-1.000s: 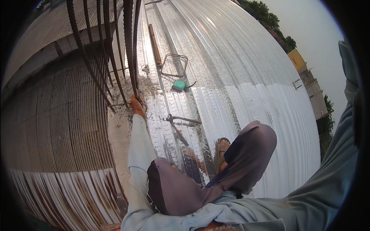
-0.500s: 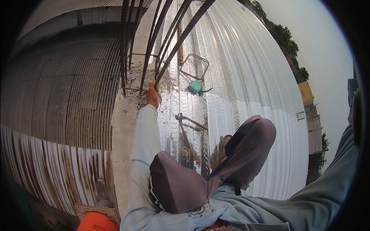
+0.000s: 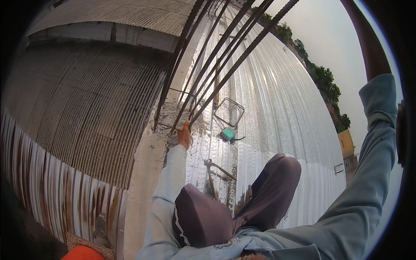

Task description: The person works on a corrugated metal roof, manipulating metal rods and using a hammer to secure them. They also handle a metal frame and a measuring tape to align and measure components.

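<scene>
My left hand (image 3: 184, 135) is closed around the foot of a ribbed steel rebar (image 3: 245, 60), where a tie hoop crosses it. Several more bars rise beside it out of rough, broken concrete (image 3: 167, 139). My right forearm (image 3: 368, 43) reaches up past the upper right edge, so the hand itself is out of sight. On the metal sheet to the right of my left hand lie a green tape measure (image 3: 227, 134) and a loose square stirrup (image 3: 235, 102) of bent bar. Long-handled pincers (image 3: 209, 164) rest nearer to my knees.
Shiny ribbed metal roofing (image 3: 277, 99) spreads to the right. On the left, a concrete ledge (image 3: 145, 182) borders a lower, dark corrugated roof (image 3: 95, 99). A rounded orange thing (image 3: 82, 253) shows at the lower left. Trees (image 3: 325, 82) stand beyond the roof edge.
My right arm has swung upward on the right side. My left hand stays at the rebar's foot. The whole view has tilted, so the bars and tools appear lower and farther right.
</scene>
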{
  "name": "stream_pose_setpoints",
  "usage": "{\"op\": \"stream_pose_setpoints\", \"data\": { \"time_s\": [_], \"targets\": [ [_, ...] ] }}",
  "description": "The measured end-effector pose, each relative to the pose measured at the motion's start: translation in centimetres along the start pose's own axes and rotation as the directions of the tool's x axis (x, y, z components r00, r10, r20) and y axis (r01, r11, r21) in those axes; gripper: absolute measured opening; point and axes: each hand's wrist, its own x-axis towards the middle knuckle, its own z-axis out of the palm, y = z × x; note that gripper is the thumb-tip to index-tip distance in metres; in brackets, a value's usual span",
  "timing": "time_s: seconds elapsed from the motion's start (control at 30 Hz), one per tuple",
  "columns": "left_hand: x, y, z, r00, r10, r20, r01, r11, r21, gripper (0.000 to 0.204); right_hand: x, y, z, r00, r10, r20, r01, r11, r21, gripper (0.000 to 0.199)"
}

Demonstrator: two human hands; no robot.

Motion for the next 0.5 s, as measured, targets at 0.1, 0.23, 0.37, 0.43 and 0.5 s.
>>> {"op": "stream_pose_setpoints", "data": {
  "time_s": [0.1,0.23,0.37,0.43,0.5],
  "targets": [
    [1.5,-1.0,-2.3,0.998,0.000,0.057,-0.008,0.990,0.144,0.052,-1.5,-0.1,0.2,1.000,0.027,0.005,-0.027,1.000,0.015,0.032],
    [8.5,2.3,-6.8,0.998,0.044,0.042,-0.049,0.991,0.127,0.041,-0.4,-2.2,-2.4,0.999,0.017,-0.043,-0.013,0.996,0.085,0.031],
    [3.1,-3.1,-1.3,0.999,-0.030,0.036,0.030,1.000,-0.007,0.041,-1.3,-0.4,-1.6,0.999,0.025,0.047,-0.023,0.999,-0.036,0.031],
    [4.1,-2.0,-2.4,0.999,-0.034,0.021,0.034,0.999,0.014,0.042,-1.4,-0.4,-1.2,0.998,0.017,0.056,-0.015,1.000,-0.026,0.031],
    [5.2,-1.4,-3.7,0.999,0.040,0.037,-0.041,0.999,0.020,0.043,-1.2,-0.2,-0.8,0.998,0.019,0.055,-0.018,1.000,-0.009,0.031]
  ]
}}
